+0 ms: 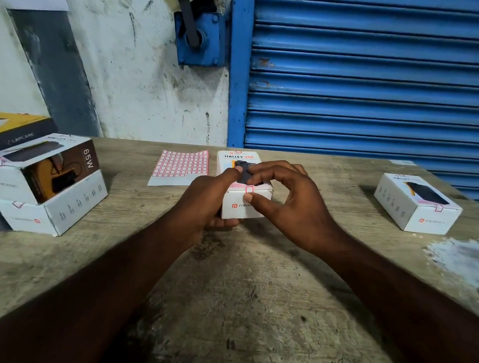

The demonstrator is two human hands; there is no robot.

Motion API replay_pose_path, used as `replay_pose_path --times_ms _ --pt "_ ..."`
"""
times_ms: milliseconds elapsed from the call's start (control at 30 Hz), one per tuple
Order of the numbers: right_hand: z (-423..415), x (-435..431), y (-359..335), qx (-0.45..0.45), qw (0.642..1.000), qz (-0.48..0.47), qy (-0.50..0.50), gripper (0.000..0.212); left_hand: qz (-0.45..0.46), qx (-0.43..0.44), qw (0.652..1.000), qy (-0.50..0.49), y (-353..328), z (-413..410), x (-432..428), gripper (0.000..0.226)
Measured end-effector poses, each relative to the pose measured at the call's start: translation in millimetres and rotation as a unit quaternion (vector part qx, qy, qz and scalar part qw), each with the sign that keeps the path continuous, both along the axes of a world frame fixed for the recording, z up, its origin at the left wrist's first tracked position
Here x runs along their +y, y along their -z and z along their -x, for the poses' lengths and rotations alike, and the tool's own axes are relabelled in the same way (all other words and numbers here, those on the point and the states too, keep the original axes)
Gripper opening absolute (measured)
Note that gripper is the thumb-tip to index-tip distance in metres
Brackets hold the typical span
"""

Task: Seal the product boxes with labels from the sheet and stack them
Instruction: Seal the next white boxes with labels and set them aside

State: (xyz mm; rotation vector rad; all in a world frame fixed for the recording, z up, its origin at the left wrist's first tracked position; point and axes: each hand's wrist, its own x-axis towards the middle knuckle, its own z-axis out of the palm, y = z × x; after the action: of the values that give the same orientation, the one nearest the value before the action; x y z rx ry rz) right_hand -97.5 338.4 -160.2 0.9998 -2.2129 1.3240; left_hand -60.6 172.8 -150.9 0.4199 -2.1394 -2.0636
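Observation:
A white product box (235, 158) marked HALLEY 20K lies at the table's middle. My left hand (203, 198) grips its near left side, thumb on top. A red-edged label (249, 189) sits over the box's front top edge, and the thumb of my right hand (287, 201) presses on it while the fingers curl over the box top. The label sheet (180, 166), with a grid of red-edged labels, lies flat just left of the box. Two labelled boxes (44, 186) are stacked at the left. Another labelled box (418, 203) lies alone at the right.
A black and yellow box (14, 128) stands behind the left stack. A worn wooden table (240, 293) carries everything; its far edge meets a white wall and a blue roller shutter (379, 77). A pale patch (463, 259) marks the table's right side.

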Motion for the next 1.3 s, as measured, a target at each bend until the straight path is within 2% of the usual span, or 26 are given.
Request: replay_pose_path --times_ms 300,533,1067,1133,1300 --pt "2 -1 3 -0.040 0.998 0.043 -0.015 0.013 -0.030 0.006 0.999 0.010 0 -2 2 0.045" --pt "4 -5 8 -0.041 0.997 0.069 -0.010 0.011 -0.051 0.023 0.998 0.021 -2 -5 4 0.024" --pt "2 -12 19 -0.054 0.988 0.139 -0.025 0.008 -0.068 0.019 0.997 0.026 -1 -4 4 0.027" --pt "3 -13 19 -0.057 0.989 0.137 -0.022 0.010 -0.070 0.018 0.997 0.032 -3 -4 2 0.025" --pt "3 -10 11 -0.075 0.991 0.104 -0.035 0.032 -0.072 0.003 0.996 0.058 -7 -5 -6 0.028"
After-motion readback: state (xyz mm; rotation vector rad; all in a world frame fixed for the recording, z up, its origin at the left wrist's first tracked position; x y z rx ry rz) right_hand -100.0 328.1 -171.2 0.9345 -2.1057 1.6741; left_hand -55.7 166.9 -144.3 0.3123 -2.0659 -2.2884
